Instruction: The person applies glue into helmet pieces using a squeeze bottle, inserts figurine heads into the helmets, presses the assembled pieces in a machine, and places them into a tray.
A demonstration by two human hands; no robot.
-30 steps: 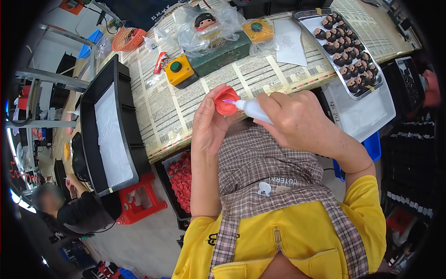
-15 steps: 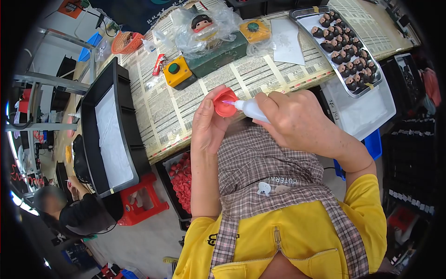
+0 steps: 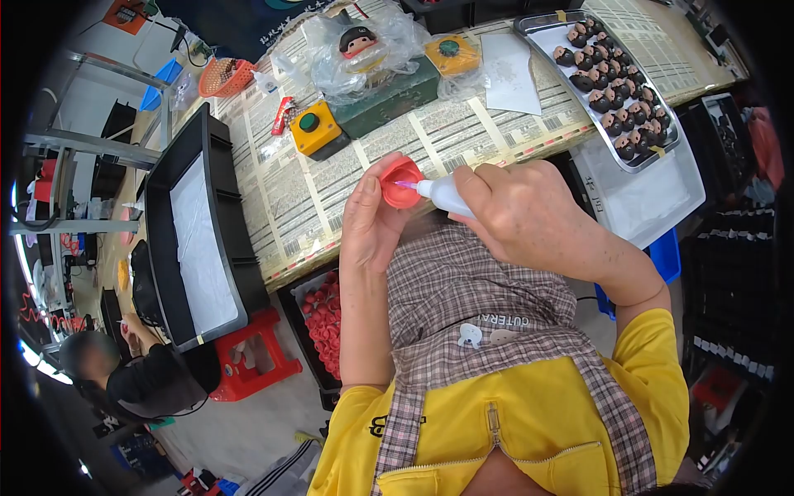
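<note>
A small hollow red piece [image 3: 400, 183] is held between the thumb and fingers of my left hand [image 3: 370, 213], above the table's front edge. My right hand [image 3: 525, 207] is wrapped round a white squeeze bottle [image 3: 447, 195]. The bottle's thin pinkish nozzle [image 3: 405, 183] points into the hollow of the red piece; whether its tip touches the inside is too small to tell.
Across the table [image 3: 306, 194] are a yellow button box [image 3: 317, 130], a green block [image 3: 389, 103] with a plastic-wrapped doll head and a metal tray [image 3: 672, 149] of small dark-haired heads. A black bin [image 3: 227, 215] stands left. A person [image 3: 153, 376] sits at far left.
My hands hold nearly the same pose, with the nozzle still inside the red piece. A striped grey trouser leg has come into view at the bottom, left of my yellow sleeve.
</note>
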